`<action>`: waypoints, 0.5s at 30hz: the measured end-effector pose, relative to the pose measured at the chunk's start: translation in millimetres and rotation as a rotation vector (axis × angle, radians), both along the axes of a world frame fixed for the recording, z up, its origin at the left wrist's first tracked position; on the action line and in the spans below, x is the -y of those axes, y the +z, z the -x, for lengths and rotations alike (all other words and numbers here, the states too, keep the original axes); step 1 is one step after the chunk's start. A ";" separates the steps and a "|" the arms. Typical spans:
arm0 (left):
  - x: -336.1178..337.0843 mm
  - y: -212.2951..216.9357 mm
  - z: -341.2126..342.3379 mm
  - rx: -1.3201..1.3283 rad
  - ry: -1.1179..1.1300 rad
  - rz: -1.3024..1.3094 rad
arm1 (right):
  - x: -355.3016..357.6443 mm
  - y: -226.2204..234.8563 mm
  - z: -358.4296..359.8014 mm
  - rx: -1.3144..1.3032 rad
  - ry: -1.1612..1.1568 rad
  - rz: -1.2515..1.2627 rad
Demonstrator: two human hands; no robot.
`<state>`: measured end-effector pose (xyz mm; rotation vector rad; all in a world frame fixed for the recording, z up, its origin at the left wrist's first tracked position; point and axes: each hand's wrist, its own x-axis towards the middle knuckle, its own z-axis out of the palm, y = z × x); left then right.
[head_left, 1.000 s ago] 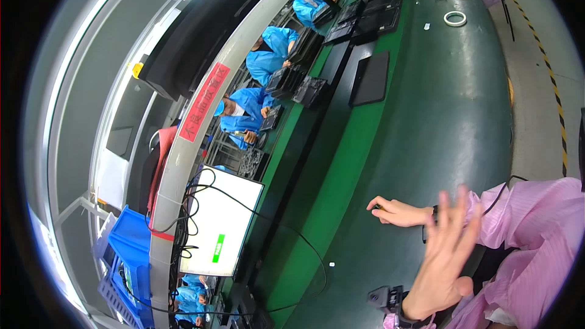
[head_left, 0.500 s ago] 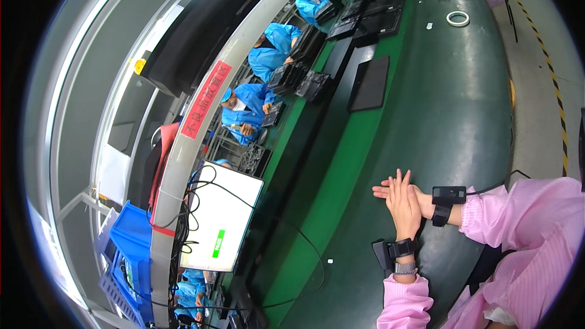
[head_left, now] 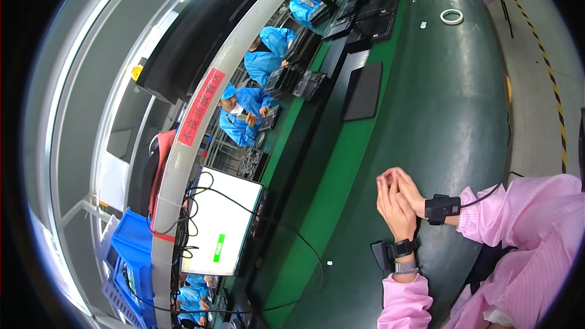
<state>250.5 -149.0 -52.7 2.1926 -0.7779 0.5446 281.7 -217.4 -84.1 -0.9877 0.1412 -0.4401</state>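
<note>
Above the green tabletop, my left hand (head_left: 396, 214) and my right hand (head_left: 407, 187) meet palm to palm, touching each other. The left fingers are fairly straight, lying against the right hand. The right fingers curve loosely over toward the left fingertips, partly hidden and slightly blurred. No object shows in either hand. A small black device (head_left: 442, 208) is strapped to my right wrist. Another black device (head_left: 382, 254) sits on my left wrist, just above a metal-banded watch (head_left: 405, 266). Both arms wear pink striped sleeves.
On the green table (head_left: 439, 103) lie a dark flat panel (head_left: 363, 91), a roll of tape (head_left: 451, 17) and a small white scrap (head_left: 329, 262). A lit monitor (head_left: 222, 222) with loose cables stands left. Beyond the bench, several people in blue (head_left: 237, 116) handle black parts.
My right hand has slid up and turned in, its fingers now curving over the left ones. The left fingers have drawn together. The whole view has shifted slightly.
</note>
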 end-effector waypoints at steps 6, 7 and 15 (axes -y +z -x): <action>4.7 2.3 -1.4 0.094 0.027 -0.079 | 21.0 24.6 0.8 0.101 -0.054 -0.120; 3.9 1.0 -1.1 0.088 0.025 -0.081 | 20.8 24.7 0.9 0.049 -0.060 -0.125; 0.9 -5.8 -1.6 0.029 0.035 -0.085 | 8.4 6.6 -5.4 -0.103 0.147 -0.283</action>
